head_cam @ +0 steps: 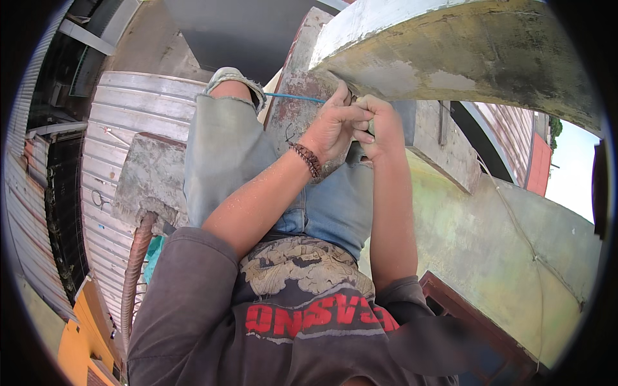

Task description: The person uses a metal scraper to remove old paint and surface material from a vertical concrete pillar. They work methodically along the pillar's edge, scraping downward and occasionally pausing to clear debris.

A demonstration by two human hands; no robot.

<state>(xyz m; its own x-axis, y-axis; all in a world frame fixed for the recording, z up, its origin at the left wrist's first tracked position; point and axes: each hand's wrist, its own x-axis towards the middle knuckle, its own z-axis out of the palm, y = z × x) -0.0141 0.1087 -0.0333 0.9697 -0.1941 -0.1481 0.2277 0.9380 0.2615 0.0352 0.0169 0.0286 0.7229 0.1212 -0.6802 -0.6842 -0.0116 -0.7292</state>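
My left hand (335, 125), with a braided bracelet at its wrist, is raised close to my right hand (381, 123); their fingers meet beneath the curved concrete edge. A thin blue cord (294, 97) runs from beside my knee to the fingers of my left hand. Something small and greenish shows between the curled fingers of my right hand, too covered to name. Both hands are above the weathered concrete ledge (294, 111) that I straddle in torn jeans (227, 140).
A curved concrete slab (434, 62) overhangs the hands. At the left stand a concrete block (149, 169) with a rusty rebar (135, 270) and corrugated metal roofing (145, 101) lower down. A greenish wall (483, 241) with a hanging cable (519, 231) is at the right.
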